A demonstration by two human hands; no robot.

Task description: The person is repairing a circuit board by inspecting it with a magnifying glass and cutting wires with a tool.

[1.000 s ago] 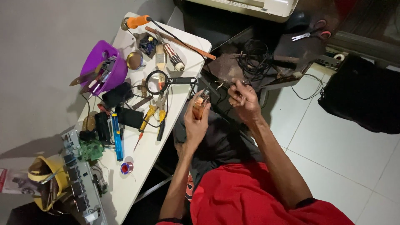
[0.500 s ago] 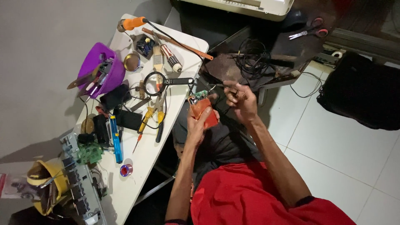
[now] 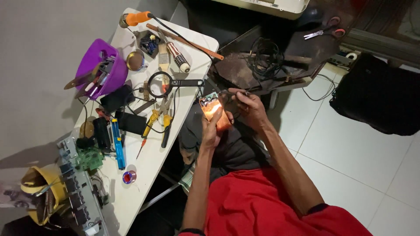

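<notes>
My left hand [image 3: 213, 126] grips a small circuit board [image 3: 211, 105]. My right hand [image 3: 248, 107] pinches a thin tool [image 3: 225, 92] against it, beside the worktop [image 3: 192, 48].

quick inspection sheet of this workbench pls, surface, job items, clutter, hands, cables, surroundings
surface: white table, crowded with tools.
job's things: small lit circuit board, held above the lap.
clutter: purple bowl of tools, magnifier, yellow-handled pliers, green board.
hands: left hand grips the board; right hand holds a thin tool at its top edge.
cables: black coil on the dark tray.
surroundings: white floor tiles, black bag, scissors.
</notes>
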